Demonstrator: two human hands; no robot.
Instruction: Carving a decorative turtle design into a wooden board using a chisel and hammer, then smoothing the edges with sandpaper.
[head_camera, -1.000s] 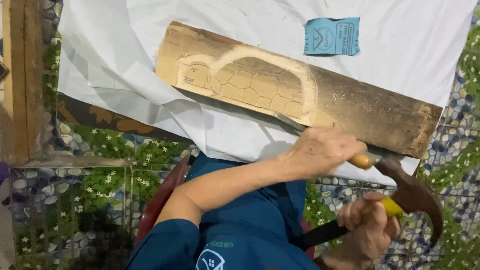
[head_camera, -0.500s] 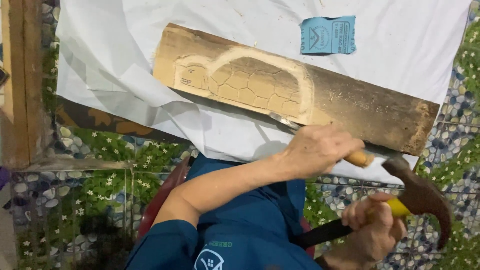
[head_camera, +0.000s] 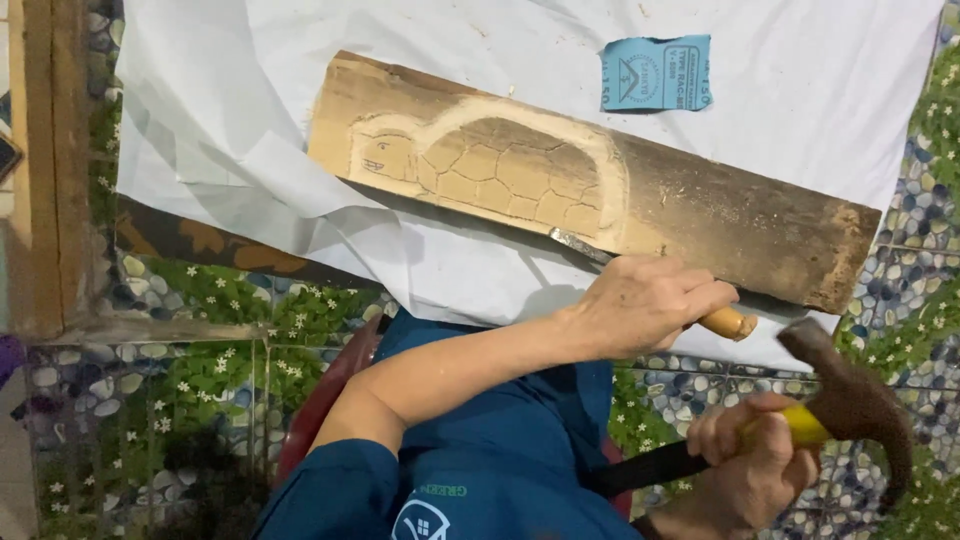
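A long wooden plank (head_camera: 740, 215) lies on white paper, with a turtle relief (head_camera: 500, 170) carved into its left half. My left hand (head_camera: 645, 300) is shut on a chisel with a wooden handle (head_camera: 726, 323). The chisel's metal blade (head_camera: 580, 245) touches the plank's near edge below the turtle's shell. My right hand (head_camera: 750, 470) grips the yellow and black handle of a claw hammer. The hammer's brown head (head_camera: 850, 400) hovers just right of the chisel's butt end.
The white paper sheet (head_camera: 800, 90) covers a floor with a pebble and flower pattern (head_camera: 200, 400). A small blue paper label (head_camera: 655, 72) lies beyond the plank. A wooden frame (head_camera: 50, 170) runs along the left. My blue clothing and a red seat edge (head_camera: 320, 400) fill the bottom.
The hammer head has drifted slightly right and down, away from the chisel's butt. The left hand and the chisel have stayed on the plank's edge.
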